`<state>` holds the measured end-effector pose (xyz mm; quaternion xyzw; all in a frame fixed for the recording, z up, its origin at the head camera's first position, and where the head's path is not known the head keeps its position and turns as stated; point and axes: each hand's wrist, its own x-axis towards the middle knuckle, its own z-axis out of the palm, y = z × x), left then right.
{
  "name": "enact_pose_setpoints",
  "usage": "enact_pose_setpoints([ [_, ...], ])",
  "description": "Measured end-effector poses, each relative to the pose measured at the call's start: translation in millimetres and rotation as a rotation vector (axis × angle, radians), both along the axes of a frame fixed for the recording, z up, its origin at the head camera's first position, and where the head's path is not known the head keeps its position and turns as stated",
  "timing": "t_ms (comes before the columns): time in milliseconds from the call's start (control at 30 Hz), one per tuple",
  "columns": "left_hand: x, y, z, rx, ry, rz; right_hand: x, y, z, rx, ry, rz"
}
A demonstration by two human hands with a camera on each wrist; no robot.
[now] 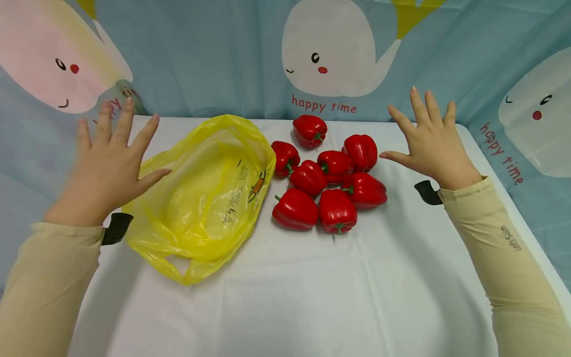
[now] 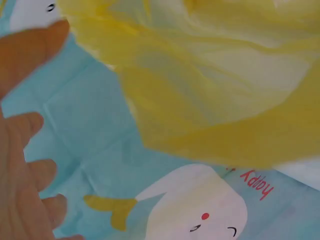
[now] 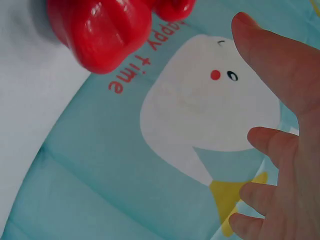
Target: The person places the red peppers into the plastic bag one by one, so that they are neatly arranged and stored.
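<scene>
With fingers spread, my left hand (image 1: pixel 107 168) hovers at the left, nearest to a yellow plastic bag (image 1: pixel 196 198) whose mouth gapes toward me. The bag also fills the top of the left wrist view, beside the thumb (image 2: pixel 35 50). My right hand (image 1: pixel 434 141) is raised with spread fingers to the right of several red bell peppers (image 1: pixel 337 211), touching none of them. In the right wrist view a red pepper (image 3: pixel 102 35) appears at the top, apart from the fingers. The peppers lie in a loose cluster just right of the bag. Both hands hold nothing.
A white-covered table (image 1: pixel 290 297) carries the bag and peppers. Behind it and along the sides hangs a light blue curtain (image 1: pixel 214 59) printed with whales and red lettering. Beige sleeves (image 1: pixel 513 258) cover both forearms.
</scene>
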<state>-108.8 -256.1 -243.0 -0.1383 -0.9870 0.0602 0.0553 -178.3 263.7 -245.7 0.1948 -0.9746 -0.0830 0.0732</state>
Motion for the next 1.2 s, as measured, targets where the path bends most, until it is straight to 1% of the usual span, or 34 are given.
enact_pose_setpoints([
  [100,12.3,-4.1,0.0,0.053,0.018,0.042,4.8,0.7,-2.2,-0.042,-0.006,0.01],
  [167,21.2,-7.0,-2.1,0.089,0.037,0.066,8.9,1.4,-4.0,-0.072,-0.018,0.013],
  [300,41.5,-14.0,-10.0,0.217,0.084,0.092,18.7,1.5,-8.4,-0.143,-0.045,0.038],
  [333,46.9,-15.6,-12.4,0.259,0.085,0.103,21.4,1.2,-9.7,-0.167,-0.051,0.048],
  [400,57.0,-17.5,-18.7,0.372,0.097,0.135,26.9,0.9,-12.7,-0.236,-0.067,0.074],
  [500,66.2,-13.8,-33.6,0.558,0.178,0.191,33.3,1.5,-18.1,-0.361,-0.111,0.099],
  [567,67.7,-8.4,-46.0,0.675,0.258,0.225,36.8,3.2,-22.5,-0.44,-0.156,0.088],
  [633,66.0,-2.3,-58.9,0.78,0.337,0.265,38.9,5.7,-27.7,-0.496,-0.197,0.065],
  [667,65.1,0.0,-64.8,0.829,0.36,0.292,40.0,7.2,-30.4,-0.517,-0.215,0.05],
  [700,64.2,1.7,-70.1,0.891,0.367,0.324,40.9,8.7,-33.1,-0.535,-0.232,0.037],
  [767,63.1,3.4,-79.9,1.044,0.384,0.379,41.7,11.6,-39.1,-0.565,-0.261,0.02],
  [800,63.2,3.8,-84.3,1.161,0.38,0.403,42.2,12.7,-42.0,-0.582,-0.272,0.018],
  [867,63.6,3.3,-92.5,1.409,0.377,0.416,42.6,14.6,-48.1,-0.62,-0.292,0.017],
  [933,63.5,2.7,-99.3,1.647,0.383,0.392,42.2,16.4,-54.8,-0.664,-0.322,0.006],
  [967,63.4,2.8,-102.6,1.749,0.39,0.376,41.8,17.3,-58.5,-0.688,-0.34,-0.002],
  [1000,63.3,2.9,-105.6,1.832,0.395,0.359,41.3,17.8,-62.3,-0.708,-0.359,-0.01],
  [1033,63.4,3.1,-108.4,1.872,0.399,0.349,40.2,18.2,-66.3,-0.721,-0.385,-0.021],
  [1067,64.2,3.6,-110.9,1.892,0.404,0.344,39.2,18.5,-70.4,-0.737,-0.414,-0.034],
  [1133,66.4,4.4,-115.2,1.898,0.418,0.35,36.8,17.9,-78.6,-0.769,-0.463,-0.044],
  [1200,69.8,4.8,-118.7,1.893,0.437,0.37,34.1,16.4,-86.6,-0.804,-0.504,-0.038],
])
